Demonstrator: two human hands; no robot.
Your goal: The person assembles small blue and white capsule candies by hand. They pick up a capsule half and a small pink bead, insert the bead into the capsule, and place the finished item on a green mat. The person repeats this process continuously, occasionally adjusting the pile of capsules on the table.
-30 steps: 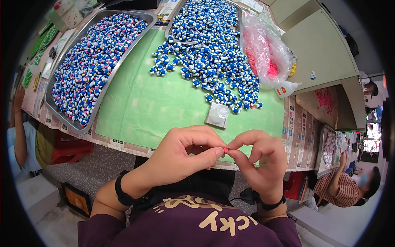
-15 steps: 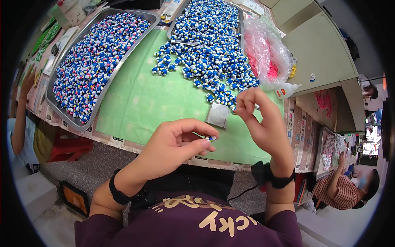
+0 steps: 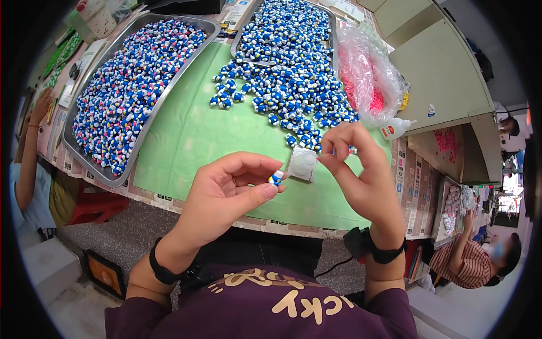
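Note:
Between thumb and forefinger, my left hand point(image 3: 217, 198) pinches a small blue-and-white figurine point(image 3: 276, 178) with a touch of yellow, held above the green mat. My right hand point(image 3: 361, 175) is closed in a pinch at the right edge of a small white square block with a round clear spot point(image 3: 302, 163). Whatever those fingertips hold, if anything, is too small to make out. Just beyond lies a loose heap of similar blue-and-white figurines point(image 3: 299, 90), spilling from a metal tray point(image 3: 337, 56) onto the green mat point(image 3: 180, 130).
At the left stands a large metal tray point(image 3: 148, 116) of figurines with pink bits. A clear plastic bag of pink pieces point(image 3: 370, 85) and a white squeeze bottle point(image 3: 396, 128) lie at the right, beside a pale cabinet point(image 3: 446, 68). Other people sit at both sides.
My left hand has shifted slightly left and turned the figurine, so more of it shows. My right fingertips have come down and left to the white block's edge.

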